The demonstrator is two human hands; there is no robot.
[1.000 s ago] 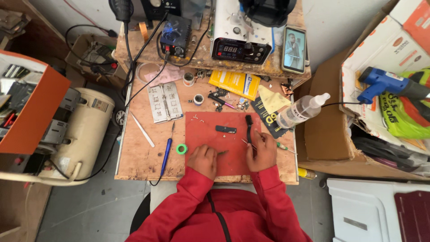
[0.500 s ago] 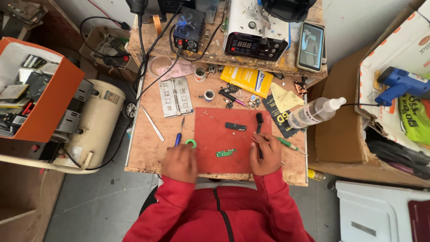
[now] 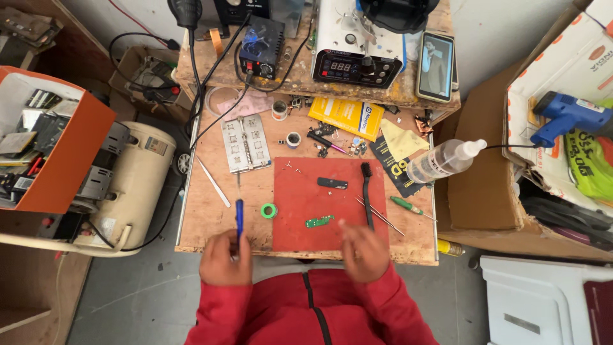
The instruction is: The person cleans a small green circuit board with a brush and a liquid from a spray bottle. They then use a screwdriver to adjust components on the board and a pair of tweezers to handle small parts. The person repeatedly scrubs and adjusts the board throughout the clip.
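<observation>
A: Entry, hands first. The left hand point(image 3: 225, 259) is curling its fingers around the lower end of a blue-handled tool point(image 3: 239, 214) at the near edge of the wooden bench point(image 3: 204, 217). The tool's shaft is pointing toward 12 o'clock.

B: And the right?

A: The right hand point(image 3: 364, 250) is hovering over the near right corner of the red mat point(image 3: 306, 195), fingers loosely spread and slightly blurred. It is gripping nothing that I can make out.

B: What is lying closest to it?

A: A small green circuit board point(image 3: 318, 221) is resting on the mat at about 10 o'clock from the right hand, just beside the fingertips but apart from them. Metal tweezers point(image 3: 380, 215) are lying at 1 o'clock, crossing the mat's right edge. A black brush point(image 3: 367, 191) is standing along that same edge at 12 o'clock.

B: Near the left hand?

A: A green tape ring point(image 3: 269, 210) is sitting at 1 o'clock, between the blue tool and the mat. A white stick point(image 3: 213, 182) is lying tilted at 12 o'clock.

B: Farther out?

A: A small black part point(image 3: 332, 183) is resting at the upper middle of the mat. A green-handled screwdriver point(image 3: 408, 206) is lying off the mat at 2 o'clock from the right hand, with a clear squeeze bottle point(image 3: 444, 161) on its side beyond it.
</observation>
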